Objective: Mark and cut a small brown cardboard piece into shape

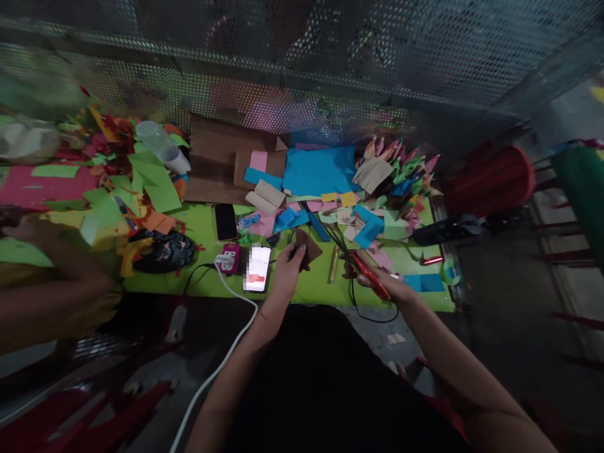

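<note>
My left hand (289,267) is closed on a folded piece of brown paper (309,250), pinched between thumb and fingers above the green table. In my right hand (389,286) are red-handled scissors (376,280), their dark blades pointing up and left towards the paper. A thin yellowish stick (333,264) lies on the table between my hands. Just left of my left hand is a lit phone (258,269), and a pink power socket (229,259) with a white cable sits beside it.
Behind my hands lie blue paper (321,171), brown card (212,151) and many scraps. Paper flowers (401,163) are heaped at the back right. A dark phone (225,222) rests farther left. Another person's arm (51,264) reaches in at left. A red bin (493,179) stands right.
</note>
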Demonstrator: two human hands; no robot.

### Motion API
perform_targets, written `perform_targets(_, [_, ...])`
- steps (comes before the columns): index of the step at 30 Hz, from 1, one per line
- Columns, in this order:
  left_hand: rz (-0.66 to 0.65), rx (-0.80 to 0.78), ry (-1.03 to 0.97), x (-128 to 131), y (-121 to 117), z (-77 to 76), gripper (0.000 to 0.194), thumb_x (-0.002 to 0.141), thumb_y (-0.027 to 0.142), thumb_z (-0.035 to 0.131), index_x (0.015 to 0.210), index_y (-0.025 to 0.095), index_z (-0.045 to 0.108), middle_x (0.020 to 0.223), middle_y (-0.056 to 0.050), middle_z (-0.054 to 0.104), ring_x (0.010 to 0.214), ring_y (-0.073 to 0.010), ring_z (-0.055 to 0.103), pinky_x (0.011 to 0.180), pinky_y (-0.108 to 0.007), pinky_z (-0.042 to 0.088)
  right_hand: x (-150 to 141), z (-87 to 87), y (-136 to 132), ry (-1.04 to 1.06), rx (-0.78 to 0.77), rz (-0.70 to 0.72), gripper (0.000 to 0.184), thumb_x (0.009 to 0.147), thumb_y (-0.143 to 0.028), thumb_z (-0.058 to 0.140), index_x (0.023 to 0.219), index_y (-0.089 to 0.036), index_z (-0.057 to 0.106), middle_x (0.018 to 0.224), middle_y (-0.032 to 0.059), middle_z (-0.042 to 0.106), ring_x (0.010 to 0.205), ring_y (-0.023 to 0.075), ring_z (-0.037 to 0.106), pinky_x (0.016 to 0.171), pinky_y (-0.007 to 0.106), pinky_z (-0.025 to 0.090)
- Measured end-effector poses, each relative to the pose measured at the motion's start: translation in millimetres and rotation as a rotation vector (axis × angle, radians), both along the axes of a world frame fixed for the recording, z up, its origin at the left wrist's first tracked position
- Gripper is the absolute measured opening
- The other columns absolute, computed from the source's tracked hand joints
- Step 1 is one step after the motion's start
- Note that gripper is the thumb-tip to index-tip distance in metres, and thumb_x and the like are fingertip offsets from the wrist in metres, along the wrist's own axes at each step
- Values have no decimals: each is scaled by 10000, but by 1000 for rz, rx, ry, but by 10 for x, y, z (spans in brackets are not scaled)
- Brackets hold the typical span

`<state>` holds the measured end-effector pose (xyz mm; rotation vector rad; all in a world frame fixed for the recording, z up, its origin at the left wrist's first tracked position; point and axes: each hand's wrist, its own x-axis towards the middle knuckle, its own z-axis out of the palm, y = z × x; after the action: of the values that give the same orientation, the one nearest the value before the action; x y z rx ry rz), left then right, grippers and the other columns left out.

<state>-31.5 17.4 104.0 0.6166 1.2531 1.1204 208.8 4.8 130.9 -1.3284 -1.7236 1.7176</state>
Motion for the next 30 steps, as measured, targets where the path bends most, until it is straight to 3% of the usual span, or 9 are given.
perform_targets(10, [0,18,28,24,-28,49,291,794,446,718,785,169,630,644,17,568,484,-80,488,445,-219,434,-99,91,-102,-159,35,102,773,798,-768,599,1313,-205,476,923,42,571,810,212,535,741,338,454])
perform_targets(22, [9,67,76,41,-112,82,262,814,429,695,773,181,621,680,3,577,551,-106,532,470,-223,474,-161,177,-131,-186,40,147,688,820,-728,604,1243,-197,490,876,18,546,765,190,504,697,315,421])
perform_targets(30, [-22,59,104,32,-146,116,221,836,393,668,776,185,625,702,-7,592,561,-111,534,485,-231,469,-215,261,-141,-190,57,134,612,850,-717,566,1181,-206,511,930,42,584,816,208,542,746,337,447])
